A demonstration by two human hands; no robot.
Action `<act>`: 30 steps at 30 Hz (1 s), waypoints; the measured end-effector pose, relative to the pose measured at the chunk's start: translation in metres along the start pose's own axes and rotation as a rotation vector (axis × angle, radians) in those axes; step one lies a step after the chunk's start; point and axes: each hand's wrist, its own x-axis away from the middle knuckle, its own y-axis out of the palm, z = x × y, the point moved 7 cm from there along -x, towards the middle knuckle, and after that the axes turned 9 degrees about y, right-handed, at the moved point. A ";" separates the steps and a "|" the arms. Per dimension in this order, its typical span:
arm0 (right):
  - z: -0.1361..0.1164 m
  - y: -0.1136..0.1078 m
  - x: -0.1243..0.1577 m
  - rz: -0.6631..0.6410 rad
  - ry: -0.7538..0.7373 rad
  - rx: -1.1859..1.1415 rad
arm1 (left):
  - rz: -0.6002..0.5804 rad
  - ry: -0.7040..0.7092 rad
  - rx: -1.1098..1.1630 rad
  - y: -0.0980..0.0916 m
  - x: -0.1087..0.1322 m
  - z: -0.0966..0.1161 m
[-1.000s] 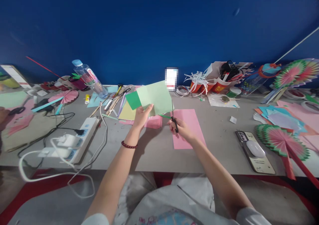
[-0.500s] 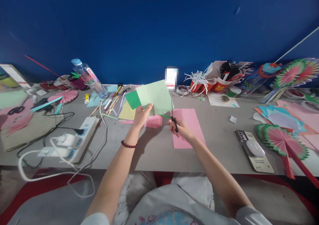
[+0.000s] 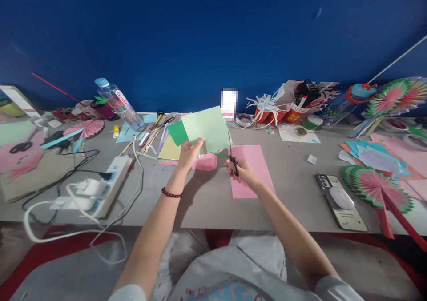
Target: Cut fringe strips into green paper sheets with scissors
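Note:
My left hand [image 3: 191, 153] is closed on a pale green sheet of paper [image 3: 208, 127], thumb on top, holding it raised above the table. A darker green part [image 3: 178, 134] shows at the sheet's left side. In my right hand [image 3: 243, 171] are black-handled scissors [image 3: 234, 164], their blades at the right edge of the pale green sheet. A thin green strip [image 3: 220, 154] hangs beneath the sheet near the blades. Under my right hand lies a pink sheet [image 3: 252, 167] on the grey table. Pink and yellow papers [image 3: 204, 162] lie partly hidden behind my left hand.
A power strip [image 3: 113, 186] with white cables [image 3: 140, 176] sits at left, below a tilted bottle [image 3: 120, 103]. To the right are a phone [image 3: 353, 218] with a white case on it, folded paper fans [image 3: 376, 187] and red cups [image 3: 293, 114] of scraps.
Almost nothing differs. Both hands, the green sheet and the scissors hold nearly the same position; the whole view has shifted very slightly.

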 end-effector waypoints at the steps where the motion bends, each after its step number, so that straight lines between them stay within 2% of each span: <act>1: -0.001 0.000 0.001 0.006 0.003 -0.004 | 0.008 -0.002 -0.001 -0.001 0.000 0.000; 15: -0.011 0.000 0.008 0.040 -0.001 -0.044 | -0.007 -0.008 0.041 0.001 -0.001 -0.002; 30: -0.006 -0.002 0.004 0.056 0.010 -0.070 | 0.000 -0.015 0.025 0.000 0.000 0.000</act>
